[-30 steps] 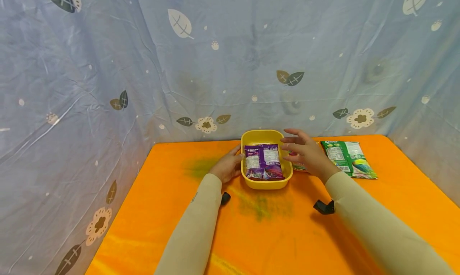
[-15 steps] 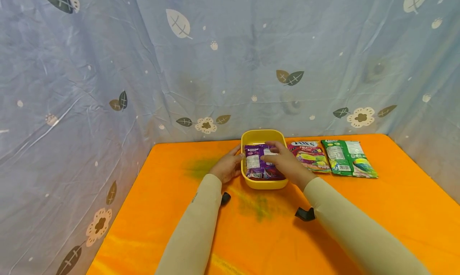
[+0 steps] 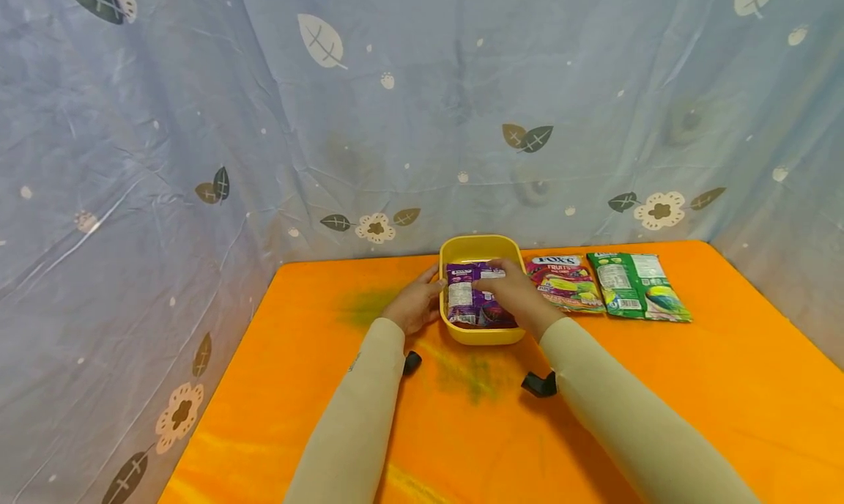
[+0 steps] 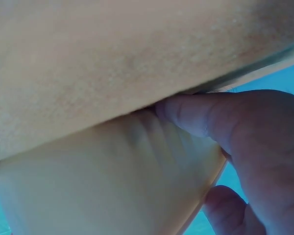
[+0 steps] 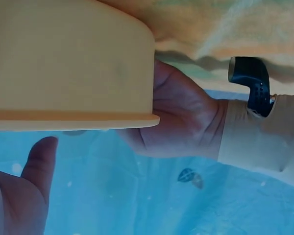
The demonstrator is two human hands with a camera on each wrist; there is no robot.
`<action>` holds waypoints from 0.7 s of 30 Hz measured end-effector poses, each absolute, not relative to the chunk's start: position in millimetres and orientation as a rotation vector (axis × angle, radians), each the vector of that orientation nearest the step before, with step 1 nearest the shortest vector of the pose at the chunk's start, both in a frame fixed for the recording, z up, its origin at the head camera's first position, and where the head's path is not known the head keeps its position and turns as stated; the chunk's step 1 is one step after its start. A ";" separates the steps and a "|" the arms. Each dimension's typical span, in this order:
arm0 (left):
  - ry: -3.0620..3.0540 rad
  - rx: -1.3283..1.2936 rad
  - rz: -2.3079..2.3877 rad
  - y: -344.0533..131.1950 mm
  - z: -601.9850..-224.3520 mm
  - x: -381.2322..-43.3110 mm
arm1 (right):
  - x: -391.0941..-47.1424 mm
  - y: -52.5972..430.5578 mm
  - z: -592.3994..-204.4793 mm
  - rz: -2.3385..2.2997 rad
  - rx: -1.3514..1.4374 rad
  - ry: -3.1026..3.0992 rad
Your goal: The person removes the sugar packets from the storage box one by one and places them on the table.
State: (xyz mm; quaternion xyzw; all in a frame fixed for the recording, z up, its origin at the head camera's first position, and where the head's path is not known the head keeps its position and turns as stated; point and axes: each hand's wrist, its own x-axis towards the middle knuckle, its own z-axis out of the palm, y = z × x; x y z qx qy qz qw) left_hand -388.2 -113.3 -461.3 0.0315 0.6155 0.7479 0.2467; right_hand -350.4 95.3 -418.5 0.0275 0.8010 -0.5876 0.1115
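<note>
A yellow plastic tub (image 3: 484,335) stands upright on the table near the curtain, a purple candy packet (image 3: 461,295) lying flat inside it. My left hand (image 3: 414,306) grips the tub's left side. In the left wrist view the left thumb (image 4: 206,115) lies against the pale wall. Over the tub's right rim reaches my right hand (image 3: 521,295), thumb and fingers spread apart above the purple packet; whether the fingertips touch it cannot be made out. From the right wrist view, the right thumb (image 5: 41,156) looks straight, just above the tub's rim.
Right of the tub lies a red Fox's fruit candy packet (image 3: 563,283), with a green candy packet (image 3: 639,288) beside it. An orange cloth (image 3: 290,387) covers the table. Pale blue leaf-print curtains (image 3: 422,123) rise behind and at both sides.
My right hand has moved left, from beside the tub's right rim to over the purple packet, uncovering the red packet. The left hand has stayed at the tub's left side.
</note>
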 end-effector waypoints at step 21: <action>1.676 0.063 2.032 -115.1 -457.6 -386.5 | -363.5 86.3 -430.9 -1.893 0.205 2.137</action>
